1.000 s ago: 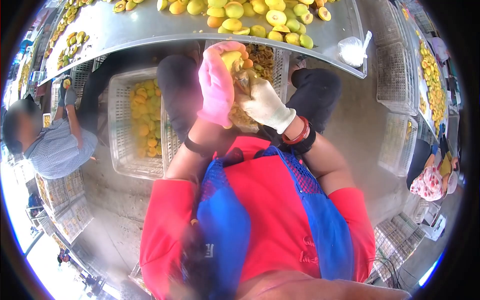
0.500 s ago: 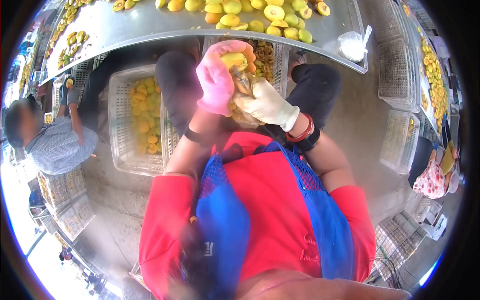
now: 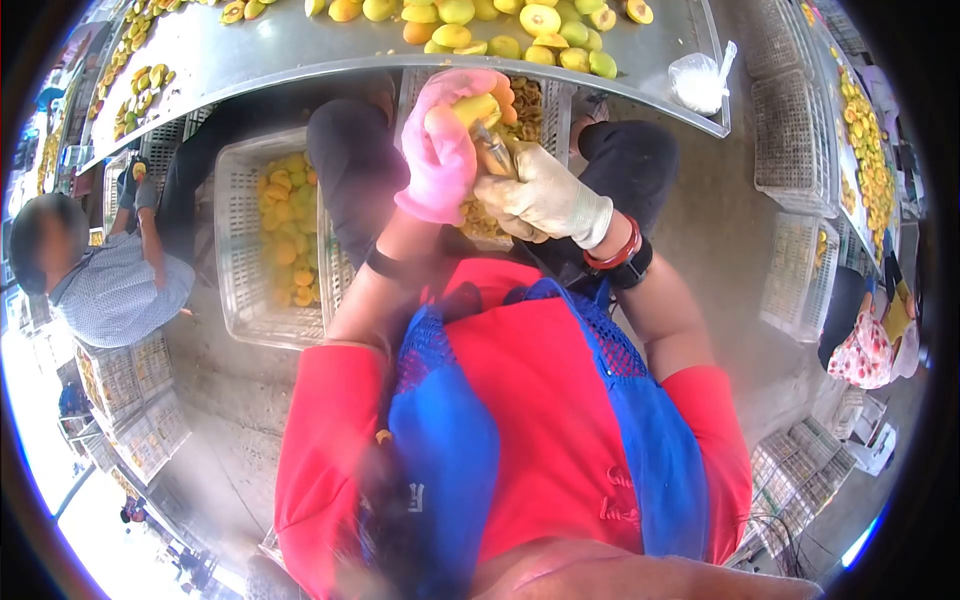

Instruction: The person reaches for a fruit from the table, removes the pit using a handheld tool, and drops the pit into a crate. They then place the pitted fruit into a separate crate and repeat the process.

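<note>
My left hand point(image 3: 437, 155), in a pink glove with orange fingertips, is wrapped around a yellow cut fruit point(image 3: 477, 108), perhaps a peach. My right hand point(image 3: 550, 195), in a soiled white glove, grips a pitting tool point(image 3: 493, 153) with a brownish handle and a metal end. That metal end is against or very near the fruit; the exact contact is too small to tell. Both hands are over my lap, in front of the table edge. Below them, between my knees, a crate point(image 3: 556, 118) contains brownish-yellow fruit scraps.
Halved fruit point(image 3: 540, 20) lies on the metal table point(image 3: 330, 45) ahead. A knotted plastic bag point(image 3: 697, 84) sits at its right corner. A white crate point(image 3: 232, 230) of yellow fruit stands by my left knee. Stacked crates point(image 3: 795, 140) are at right. A co-worker point(image 3: 120, 285) sits at left.
My right hand has moved slightly right and down, drawing the tool back a little from the fruit. My left hand keeps hold of the fruit, which shows more cut yellow surface.
</note>
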`<action>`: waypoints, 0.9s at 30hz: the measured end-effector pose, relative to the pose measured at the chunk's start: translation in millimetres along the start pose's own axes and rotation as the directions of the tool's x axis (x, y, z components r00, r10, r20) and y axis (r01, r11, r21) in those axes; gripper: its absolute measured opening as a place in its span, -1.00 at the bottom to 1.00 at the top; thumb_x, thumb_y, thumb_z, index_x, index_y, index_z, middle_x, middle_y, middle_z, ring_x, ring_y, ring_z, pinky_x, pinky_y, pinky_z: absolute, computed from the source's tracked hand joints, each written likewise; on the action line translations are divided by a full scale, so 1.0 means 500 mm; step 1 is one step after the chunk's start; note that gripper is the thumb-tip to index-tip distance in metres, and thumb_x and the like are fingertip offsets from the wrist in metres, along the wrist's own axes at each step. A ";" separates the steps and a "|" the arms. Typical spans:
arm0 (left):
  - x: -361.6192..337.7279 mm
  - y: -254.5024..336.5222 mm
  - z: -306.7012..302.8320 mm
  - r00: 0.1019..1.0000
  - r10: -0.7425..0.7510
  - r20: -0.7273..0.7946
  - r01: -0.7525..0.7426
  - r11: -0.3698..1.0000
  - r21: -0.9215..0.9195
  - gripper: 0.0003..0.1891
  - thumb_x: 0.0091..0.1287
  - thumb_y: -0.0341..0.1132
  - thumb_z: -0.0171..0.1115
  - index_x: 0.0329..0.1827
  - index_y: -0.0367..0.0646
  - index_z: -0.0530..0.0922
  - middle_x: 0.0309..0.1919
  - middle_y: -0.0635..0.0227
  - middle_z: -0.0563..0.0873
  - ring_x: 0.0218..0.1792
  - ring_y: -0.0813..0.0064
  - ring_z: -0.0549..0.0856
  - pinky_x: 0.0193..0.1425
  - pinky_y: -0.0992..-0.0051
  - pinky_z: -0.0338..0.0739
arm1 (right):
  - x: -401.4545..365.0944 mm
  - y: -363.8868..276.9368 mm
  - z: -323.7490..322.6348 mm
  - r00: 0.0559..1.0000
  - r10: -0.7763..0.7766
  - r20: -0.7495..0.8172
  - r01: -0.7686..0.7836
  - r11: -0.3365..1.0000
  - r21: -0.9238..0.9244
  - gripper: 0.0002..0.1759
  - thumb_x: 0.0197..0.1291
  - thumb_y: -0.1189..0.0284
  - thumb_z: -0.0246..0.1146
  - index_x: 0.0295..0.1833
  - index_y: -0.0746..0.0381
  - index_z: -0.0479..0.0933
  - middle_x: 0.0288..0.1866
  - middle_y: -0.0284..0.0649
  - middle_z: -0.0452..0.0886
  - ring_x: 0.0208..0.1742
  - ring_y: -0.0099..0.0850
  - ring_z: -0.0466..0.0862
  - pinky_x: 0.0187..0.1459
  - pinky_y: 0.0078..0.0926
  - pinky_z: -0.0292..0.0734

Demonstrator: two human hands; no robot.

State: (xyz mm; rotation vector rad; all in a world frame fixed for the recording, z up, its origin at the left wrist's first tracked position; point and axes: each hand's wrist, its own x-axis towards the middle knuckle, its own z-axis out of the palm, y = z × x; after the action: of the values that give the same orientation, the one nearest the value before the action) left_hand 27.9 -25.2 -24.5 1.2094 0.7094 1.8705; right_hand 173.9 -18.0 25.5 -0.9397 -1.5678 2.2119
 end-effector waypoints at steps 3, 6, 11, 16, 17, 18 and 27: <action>0.006 0.012 0.011 0.995 -0.097 -0.028 0.096 0.995 -0.007 -0.63 0.55 -0.13 0.05 0.05 -0.33 0.52 -0.01 0.08 0.66 -0.22 0.32 0.72 -0.11 0.37 0.66 | 0.001 -0.002 0.002 0.980 -0.186 -0.077 0.158 0.947 -0.279 -0.70 0.17 0.52 0.26 0.02 0.36 0.49 -0.25 0.03 0.64 -0.25 -0.02 0.63 -0.13 -0.25 0.55; 0.010 0.029 0.026 0.960 -0.268 -0.085 0.264 0.963 -0.057 -0.60 0.57 -0.10 -0.02 0.05 -0.33 0.53 -0.06 0.09 0.69 -0.23 0.33 0.72 -0.10 0.38 0.65 | 0.017 0.042 -0.005 0.867 -0.492 -0.077 0.363 0.730 -0.579 -0.70 0.19 0.50 0.25 0.02 0.36 0.49 -0.27 -0.08 0.63 -0.28 -0.12 0.61 -0.15 -0.26 0.54; 0.025 0.049 0.011 0.895 -0.446 -0.024 0.442 0.893 -0.082 -0.55 0.58 -0.07 -0.10 -0.02 -0.34 0.56 -0.15 0.11 0.73 -0.25 0.35 0.72 -0.11 0.40 0.66 | 0.001 0.006 -0.002 0.983 -0.173 -0.054 0.157 0.961 -0.227 -0.77 0.27 0.47 0.22 -0.01 0.35 0.48 -0.31 -0.20 0.60 -0.28 -0.29 0.57 -0.14 -0.29 0.53; 0.015 0.032 -0.017 0.920 -0.383 0.082 0.386 0.922 -0.022 -0.60 0.56 -0.13 -0.02 -0.07 -0.35 0.58 -0.13 0.10 0.74 -0.21 0.35 0.73 -0.07 0.40 0.66 | 0.000 0.005 -0.007 1.000 0.001 0.031 0.004 0.991 -0.131 -0.79 0.32 0.45 0.19 0.01 0.30 0.50 -0.28 -0.24 0.57 -0.29 -0.45 0.53 -0.19 -0.39 0.50; 0.013 0.031 -0.019 0.927 -0.365 0.088 0.366 0.931 0.007 -0.62 0.55 -0.14 -0.01 -0.07 -0.36 0.59 -0.12 0.10 0.74 -0.20 0.34 0.74 -0.06 0.39 0.66 | 0.000 0.004 -0.006 0.999 -0.026 0.032 0.031 0.985 -0.168 -0.79 0.33 0.45 0.19 0.01 0.29 0.50 -0.28 -0.25 0.56 -0.31 -0.48 0.52 -0.23 -0.42 0.49; 0.010 0.026 -0.025 0.928 -0.360 0.098 0.362 0.932 0.002 -0.63 0.55 -0.15 0.01 -0.06 -0.36 0.59 -0.12 0.10 0.74 -0.19 0.35 0.74 -0.05 0.39 0.66 | 0.000 0.003 -0.005 0.998 -0.052 0.032 0.058 0.977 -0.204 -0.80 0.34 0.44 0.19 0.02 0.28 0.50 -0.29 -0.26 0.55 -0.33 -0.51 0.51 -0.26 -0.45 0.48; 0.007 0.025 -0.041 0.911 -0.401 0.100 0.404 0.914 -0.019 -0.61 0.58 -0.14 0.00 -0.05 -0.36 0.59 -0.09 0.07 0.73 -0.18 0.38 0.74 -0.10 0.39 0.68 | 0.023 0.044 0.004 0.959 -0.283 0.000 0.263 0.891 -0.370 -0.82 0.35 0.39 0.20 -0.03 0.25 0.50 -0.43 -0.29 0.53 -0.48 -0.51 0.50 -0.46 -0.45 0.42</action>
State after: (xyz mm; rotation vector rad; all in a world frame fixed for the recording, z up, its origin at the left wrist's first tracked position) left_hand 4.1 -29.5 -21.2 1.0267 0.7981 1.4682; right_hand 167.0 -21.3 1.5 -0.8001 -1.9938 1.7216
